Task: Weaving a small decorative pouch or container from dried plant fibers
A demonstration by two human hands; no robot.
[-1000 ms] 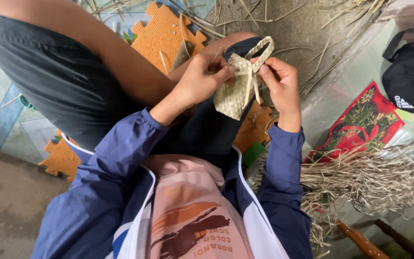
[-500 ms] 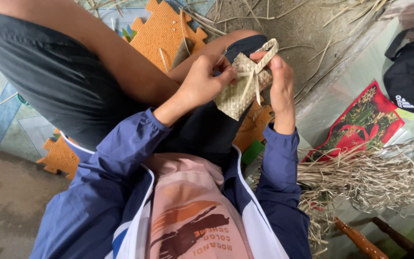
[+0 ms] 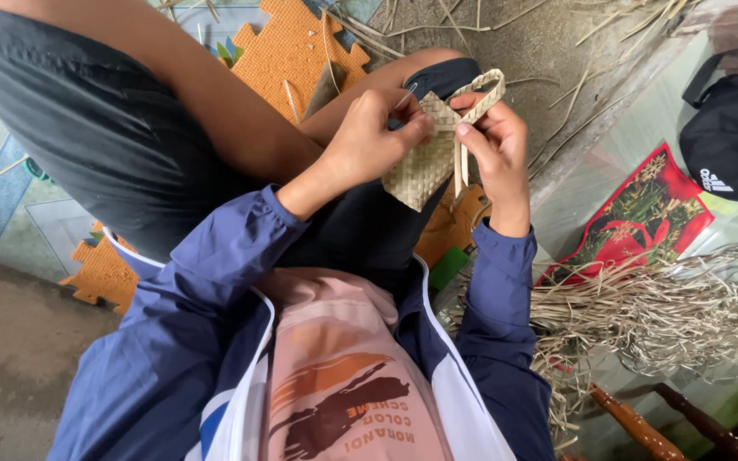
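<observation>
— Basket, small and woven, where is it?
— Up between both hands, over the knees.
— What are the hands doing?
— Left hand pinches its top edge. Right hand pinches the looped strap.

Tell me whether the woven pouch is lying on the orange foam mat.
No: the woven pouch is held up off the orange foam mat, gripped between the left hand and right hand.
</observation>
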